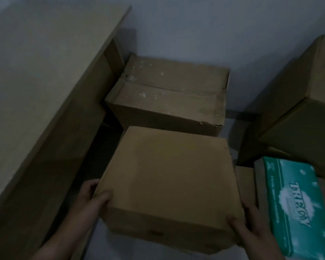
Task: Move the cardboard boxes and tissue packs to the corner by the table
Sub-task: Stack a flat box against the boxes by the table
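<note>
A plain brown cardboard box (167,177) is in front of me, held at its near corners. My left hand (91,196) grips its near left corner, thumb on top. My right hand (250,225) grips the near right corner. Beyond it, a larger, scuffed cardboard box (169,92) sits on the floor in the corner between the wall and the wooden table (38,81). A green tissue pack (296,203) lies at the right on top of another low cardboard box (245,182).
A tall stack of big cardboard boxes (304,113) stands at the right against the wall. The table's side panel runs along the left. A narrow strip of dark floor (233,139) separates the corner box from the right-hand stack. The room is dim.
</note>
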